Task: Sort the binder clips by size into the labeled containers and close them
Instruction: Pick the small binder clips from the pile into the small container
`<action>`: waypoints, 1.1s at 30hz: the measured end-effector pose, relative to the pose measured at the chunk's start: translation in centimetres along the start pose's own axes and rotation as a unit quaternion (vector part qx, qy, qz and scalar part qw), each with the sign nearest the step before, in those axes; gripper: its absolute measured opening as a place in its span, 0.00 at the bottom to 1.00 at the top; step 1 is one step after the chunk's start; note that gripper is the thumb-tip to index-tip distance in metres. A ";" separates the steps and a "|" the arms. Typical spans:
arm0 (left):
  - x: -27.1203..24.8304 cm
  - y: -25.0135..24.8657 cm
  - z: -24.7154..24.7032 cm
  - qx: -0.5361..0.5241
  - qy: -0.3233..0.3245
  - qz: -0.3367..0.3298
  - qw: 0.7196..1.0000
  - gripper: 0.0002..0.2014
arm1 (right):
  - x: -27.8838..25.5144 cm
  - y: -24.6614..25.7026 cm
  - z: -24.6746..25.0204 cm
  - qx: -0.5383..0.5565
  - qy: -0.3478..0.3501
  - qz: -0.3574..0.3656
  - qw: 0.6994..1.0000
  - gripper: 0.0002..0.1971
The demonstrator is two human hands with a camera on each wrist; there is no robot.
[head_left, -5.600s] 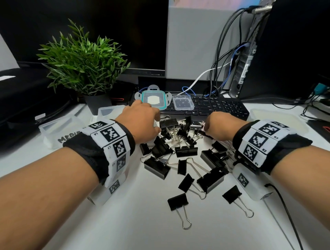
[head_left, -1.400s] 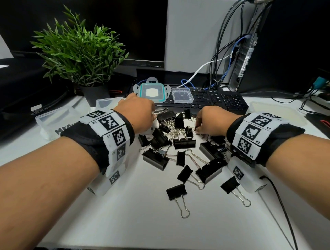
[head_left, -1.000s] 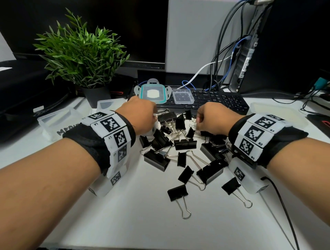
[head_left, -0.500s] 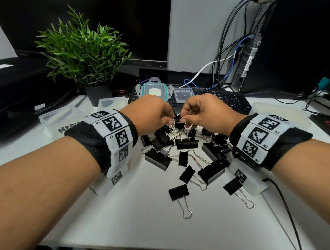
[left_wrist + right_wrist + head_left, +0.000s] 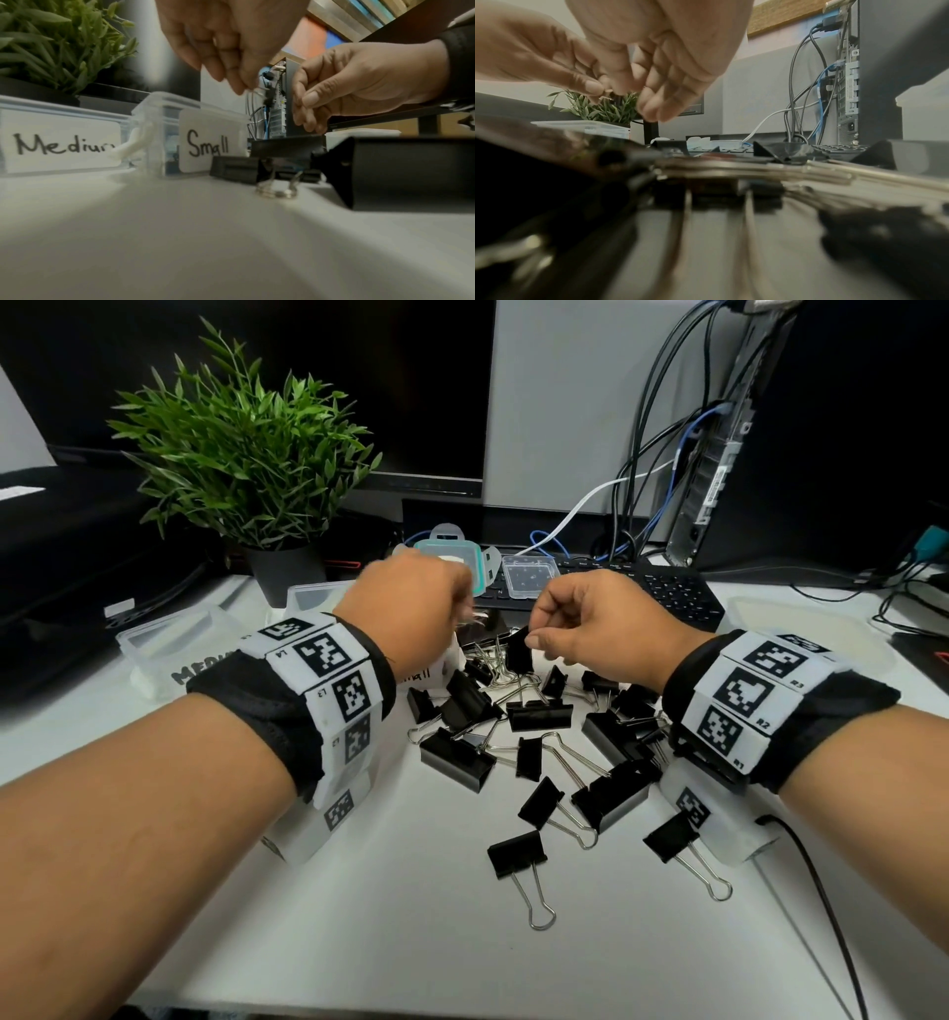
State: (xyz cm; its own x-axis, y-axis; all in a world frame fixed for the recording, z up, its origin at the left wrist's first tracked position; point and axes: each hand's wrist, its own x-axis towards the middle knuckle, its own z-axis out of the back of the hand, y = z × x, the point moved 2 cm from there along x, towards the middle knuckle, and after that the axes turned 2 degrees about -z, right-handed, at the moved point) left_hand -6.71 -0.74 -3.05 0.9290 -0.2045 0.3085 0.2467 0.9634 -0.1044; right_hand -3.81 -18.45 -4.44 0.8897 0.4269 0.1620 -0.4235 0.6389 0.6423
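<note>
Binder clips (image 5: 534, 737) lie in a loose black pile at the centre of the head view, on the white desk (image 5: 411, 916). Above the pile, the left hand (image 5: 411, 613) curls its fingers around a thin wire handle, blurred; what hangs from it I cannot tell. The right hand (image 5: 606, 624) pinches thumb to fingertips just over a clip; whether it grips it is unclear. Containers labeled "Medium" (image 5: 61, 140) and "Small" (image 5: 208, 140) sit at the left of the left wrist view.

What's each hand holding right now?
Left hand: pinching the wire handle of a small black binder clip.
Right hand: fingers curled; grip cannot be told.
</note>
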 end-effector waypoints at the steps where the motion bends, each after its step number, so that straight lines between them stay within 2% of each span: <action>1: 0.0 0.5 0.3 0.025 -0.017 0.037 0.999 0.07 | 0.2 -0.3 0.2 -0.028 -0.026 -0.009 0.999 0.06; 4: -0.2 2.1 0.7 0.091 -0.003 0.127 0.988 0.11 | 0.5 -1.1 0.7 -0.081 -0.079 -0.034 0.993 0.04; 8: -0.3 3.4 0.8 0.102 0.057 0.181 0.977 0.13 | 0.7 -1.8 1.1 -0.122 -0.104 -0.081 0.984 0.05; 17: 0.0 1.5 -0.5 0.123 0.092 0.128 0.980 0.10 | 1.0 -3.8 2.2 -0.243 -0.054 -0.210 0.945 0.11; 22: 0.1 1.2 -0.9 0.137 0.127 0.123 0.975 0.13 | 1.1 -5.7 4.0 -0.244 -0.044 -0.289 0.925 0.10; 24: 0.0 1.1 -0.7 0.137 0.126 0.126 0.974 0.15 | 1.0 -5.9 4.1 -0.262 -0.022 -0.291 0.920 0.12; 29: -0.1 0.8 -0.3 0.107 0.100 0.112 0.983 0.17 | 1.0 -5.1 2.9 -0.301 0.060 -0.240 0.921 0.16; 33: -0.3 0.7 -0.3 0.086 0.092 0.102 0.987 0.15 | 1.0 -4.4 2.0 -0.333 0.114 -0.237 0.906 0.22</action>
State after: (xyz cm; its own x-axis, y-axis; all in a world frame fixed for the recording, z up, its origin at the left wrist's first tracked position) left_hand -6.67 -0.04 -3.52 0.9926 -0.0167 0.1199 0.0145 0.9997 0.0194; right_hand -0.70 -22.09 -5.64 0.9721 0.0773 -0.2214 -0.0808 0.9967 -0.0068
